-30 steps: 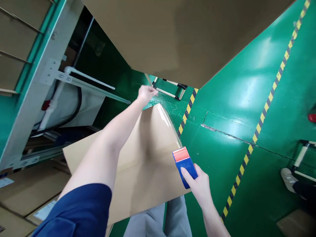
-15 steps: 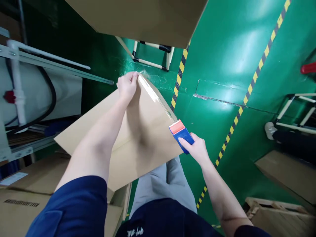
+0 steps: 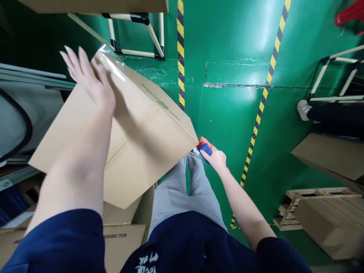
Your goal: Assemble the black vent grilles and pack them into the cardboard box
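Observation:
A large brown cardboard box point(image 3: 159, 140) is tilted in front of me, with clear shiny tape along its upper edge and printed letters on its far side. My left hand point(image 3: 93, 81) lies on the box near its top left corner, fingers spread and palm against the cardboard. In my right hand point(image 3: 217, 159) is a blue and red tape dispenser point(image 3: 206, 147), held at the box's right corner. Part of the dispenser is hidden behind my fingers and the corner.
Another cardboard box point(image 3: 93, 5) rests above a pipe-frame stand point(image 3: 136, 52) at the top. Flat cartons point(image 3: 125, 239) lie at lower left. A wooden pallet point(image 3: 292, 208) with boxes stands at right, near another person's shoe point(image 3: 303, 110). Striped tape point(image 3: 257, 125) crosses the green floor.
My left hand has gone from gripping the box's top corner to lying spread on it. The box has shifted left, showing its printed side. The dispenser has turned round the right corner.

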